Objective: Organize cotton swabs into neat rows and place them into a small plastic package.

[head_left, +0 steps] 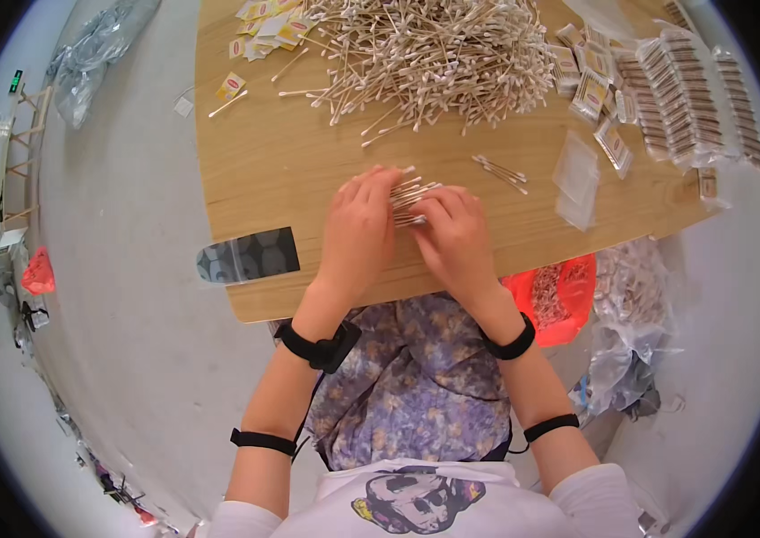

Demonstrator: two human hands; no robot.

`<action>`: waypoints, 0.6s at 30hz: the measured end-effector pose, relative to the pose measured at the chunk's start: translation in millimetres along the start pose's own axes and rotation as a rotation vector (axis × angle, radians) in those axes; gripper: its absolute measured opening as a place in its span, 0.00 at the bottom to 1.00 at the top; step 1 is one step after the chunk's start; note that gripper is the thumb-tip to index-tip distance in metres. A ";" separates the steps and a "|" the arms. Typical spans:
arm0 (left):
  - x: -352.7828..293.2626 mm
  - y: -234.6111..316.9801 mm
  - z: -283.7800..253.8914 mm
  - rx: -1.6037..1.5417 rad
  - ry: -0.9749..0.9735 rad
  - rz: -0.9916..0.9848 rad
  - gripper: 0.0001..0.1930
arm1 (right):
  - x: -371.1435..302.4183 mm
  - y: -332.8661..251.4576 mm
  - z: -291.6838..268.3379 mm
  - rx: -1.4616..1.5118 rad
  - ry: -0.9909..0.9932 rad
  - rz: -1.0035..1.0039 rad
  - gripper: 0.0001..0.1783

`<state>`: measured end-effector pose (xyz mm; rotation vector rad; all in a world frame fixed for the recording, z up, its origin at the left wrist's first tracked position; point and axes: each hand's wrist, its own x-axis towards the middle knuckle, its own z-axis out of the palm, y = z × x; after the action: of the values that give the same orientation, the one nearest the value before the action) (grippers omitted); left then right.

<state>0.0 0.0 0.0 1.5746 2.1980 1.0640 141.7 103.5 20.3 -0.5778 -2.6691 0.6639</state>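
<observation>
Between my two hands, just above the near part of the wooden table (263, 193), is a small bunch of cotton swabs (408, 199). My left hand (360, 224) closes on the left ends of the bunch. At its right ends, the fingers of my right hand (453, 231) curl in and pinch it; the thumbs are partly hidden. Beyond them lies a big heap of loose cotton swabs (434, 58). A few swabs (501, 172) lie apart, to the right of my right hand. Further right rests a clear plastic bag (577, 179), flat on the wood.
Small yellow-and-white cards (272, 25) are piled at the far left. Packed swab bundles (680, 99) stand in rows at the far right. A dark patterned phone-like slab (250, 255) lies at the left edge. Below the table's right edge sits a red bag (568, 300) containing swabs.
</observation>
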 end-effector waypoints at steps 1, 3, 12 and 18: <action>-2.5 1.7 -1.0 -0.024 -0.037 -0.025 0.27 | 0.1 -1.8 -4.9 0.078 0.027 0.042 0.18; -11.7 10.2 -2.2 -0.057 -0.083 -0.055 0.27 | -5.7 -3.7 -17.0 0.156 0.046 0.094 0.17; -25.1 44.6 40.8 0.236 -0.052 -0.120 0.46 | -24.5 5.0 -44.8 0.293 0.230 0.386 0.14; -2.4 24.9 47.4 0.386 0.000 -0.081 0.51 | -23.4 1.8 -46.0 0.297 0.221 0.363 0.13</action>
<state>45.9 21.6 -17.3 1.6057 2.5579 0.6428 181.0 111.3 52.9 -0.9952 -2.2238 1.0083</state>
